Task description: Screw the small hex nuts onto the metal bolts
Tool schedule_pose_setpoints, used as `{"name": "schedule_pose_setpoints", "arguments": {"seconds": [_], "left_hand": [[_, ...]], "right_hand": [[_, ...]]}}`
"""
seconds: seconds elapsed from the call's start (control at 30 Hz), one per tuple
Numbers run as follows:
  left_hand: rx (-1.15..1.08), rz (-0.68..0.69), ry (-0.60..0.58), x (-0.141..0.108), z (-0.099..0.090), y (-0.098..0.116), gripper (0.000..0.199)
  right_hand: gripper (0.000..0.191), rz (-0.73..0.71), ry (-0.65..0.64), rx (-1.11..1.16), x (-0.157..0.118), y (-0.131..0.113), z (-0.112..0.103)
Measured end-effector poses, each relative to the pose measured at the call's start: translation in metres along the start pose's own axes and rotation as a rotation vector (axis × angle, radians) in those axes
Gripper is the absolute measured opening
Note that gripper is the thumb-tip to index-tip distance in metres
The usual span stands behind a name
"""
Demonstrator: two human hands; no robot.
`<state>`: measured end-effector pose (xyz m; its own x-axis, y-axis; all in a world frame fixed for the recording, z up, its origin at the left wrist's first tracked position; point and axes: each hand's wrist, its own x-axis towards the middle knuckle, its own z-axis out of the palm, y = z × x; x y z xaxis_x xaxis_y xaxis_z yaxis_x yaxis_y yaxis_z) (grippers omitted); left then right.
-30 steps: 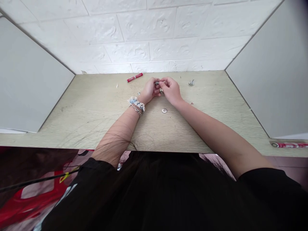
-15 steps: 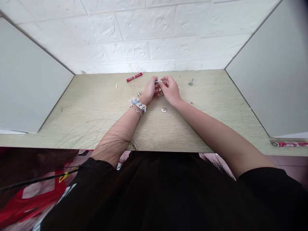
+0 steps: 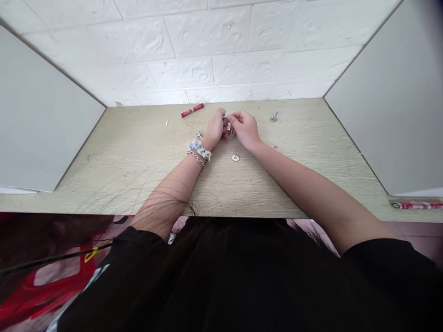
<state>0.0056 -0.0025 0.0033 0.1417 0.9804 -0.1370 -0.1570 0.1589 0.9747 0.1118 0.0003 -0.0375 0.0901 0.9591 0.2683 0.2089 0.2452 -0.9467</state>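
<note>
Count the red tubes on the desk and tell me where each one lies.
2. One small red tube lies at the back near the white brick wall, left of the hands. Another red tube lies at the desk's front right edge.

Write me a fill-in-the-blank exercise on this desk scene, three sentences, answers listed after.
1. Both hands, the left hand and the right hand, meet over a small ____ part pinched between their fingers.
2. The flat washer lies on the desk, on the side of the hands ____ the person.
3. The bracelets sit on the ____ wrist.

Missing words: metal; nearer; left
</note>
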Motion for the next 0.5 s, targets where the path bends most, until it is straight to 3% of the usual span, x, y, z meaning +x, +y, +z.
{"name": "schedule_pose_setpoints", "arguments": {"seconds": [0.23,0.37,0.5], "left_hand": [[-0.114,-0.058,-0.002,-0.0013,0.0001,0.0006,0.028],[-0.230,-0.108,-0.037,0.0016,-0.0002,-0.0015,0.026],[-0.166,-0.090,-0.030,0.0021,-0.0007,-0.0011,0.024]], "right_hand": [[0.053,-0.060,0.029,-0.140,-0.0024,0.0004,-0.0034],[0.055,-0.100,0.012,-0.190,-0.0019,0.0029,-0.0044],[0.056,-0.104,0.008,-0.216,-0.0032,0.0004,-0.0032]]}}
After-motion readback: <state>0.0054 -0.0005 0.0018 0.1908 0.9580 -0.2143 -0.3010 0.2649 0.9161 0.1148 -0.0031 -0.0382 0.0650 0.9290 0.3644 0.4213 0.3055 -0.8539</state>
